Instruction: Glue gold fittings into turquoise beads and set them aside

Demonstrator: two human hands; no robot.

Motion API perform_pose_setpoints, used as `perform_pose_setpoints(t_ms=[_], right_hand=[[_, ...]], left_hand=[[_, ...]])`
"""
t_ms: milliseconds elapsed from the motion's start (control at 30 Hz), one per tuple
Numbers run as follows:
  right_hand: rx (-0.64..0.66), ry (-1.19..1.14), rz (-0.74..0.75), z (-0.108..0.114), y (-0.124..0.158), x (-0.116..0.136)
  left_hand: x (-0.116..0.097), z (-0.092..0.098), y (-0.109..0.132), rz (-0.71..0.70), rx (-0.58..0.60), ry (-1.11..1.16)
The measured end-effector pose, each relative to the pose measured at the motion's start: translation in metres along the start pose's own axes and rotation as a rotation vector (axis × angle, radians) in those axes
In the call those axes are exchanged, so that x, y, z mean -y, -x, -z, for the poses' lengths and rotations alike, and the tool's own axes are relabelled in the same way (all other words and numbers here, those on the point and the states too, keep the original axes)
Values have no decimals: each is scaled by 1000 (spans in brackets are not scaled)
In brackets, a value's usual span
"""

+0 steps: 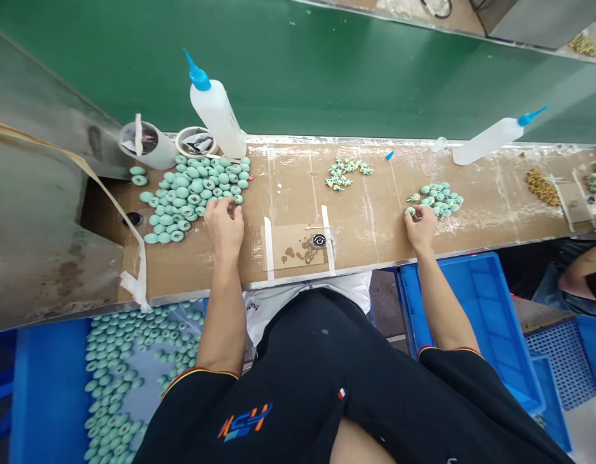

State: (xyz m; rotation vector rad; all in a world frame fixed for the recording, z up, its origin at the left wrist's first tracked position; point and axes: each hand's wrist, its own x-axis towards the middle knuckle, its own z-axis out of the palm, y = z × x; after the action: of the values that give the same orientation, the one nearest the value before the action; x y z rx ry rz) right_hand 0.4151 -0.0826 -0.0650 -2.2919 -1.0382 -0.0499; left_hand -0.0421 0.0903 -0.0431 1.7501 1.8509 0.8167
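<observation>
My left hand [225, 222] rests at the near edge of a heap of round teal caps [196, 190], fingers curled onto one cap at the heap's right side. My right hand [420, 224] is closed at the left edge of a smaller pile of teal pieces [440, 198], pinching one small piece. Between the hands a taped cardboard square [298, 248] with glue stains lies on the brown bench top [365, 219]. A cluster of small teal stemmed parts [346, 173] lies further back.
Two squeeze bottles with blue nozzles stand [215, 109] and lie [493, 138] at the back by the green belt [326, 71]. Two small cups [147, 145] sit at left. Blue bins below hold more caps [128, 367] or nothing [481, 322]. Another person's arm [580, 274] is at right.
</observation>
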Motion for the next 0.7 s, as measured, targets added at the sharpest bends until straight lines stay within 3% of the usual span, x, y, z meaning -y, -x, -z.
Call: perform_pose_setpoints(t_ms=[133,267,367,533,600,700], right_hand=[[1,63,21,1,-11,-11],[-91,140,14,-6,-8,2],[-79,67,153,-22,-2,28],[220,-131,490,-62,2,92],[306,-150,531,-76,2,115],[343,-141,476,-90,-1,140]], left_hand=[[-2,-6,-2,0,10,-8],[-3,-13,-2,-36,-25,30],[-6,-22,-2,-100,-45,62],[-8,-40,-8,-206,4,97],[-8,-45,-11,-229,31,92],[-6,-43,-13,-247,39,99]])
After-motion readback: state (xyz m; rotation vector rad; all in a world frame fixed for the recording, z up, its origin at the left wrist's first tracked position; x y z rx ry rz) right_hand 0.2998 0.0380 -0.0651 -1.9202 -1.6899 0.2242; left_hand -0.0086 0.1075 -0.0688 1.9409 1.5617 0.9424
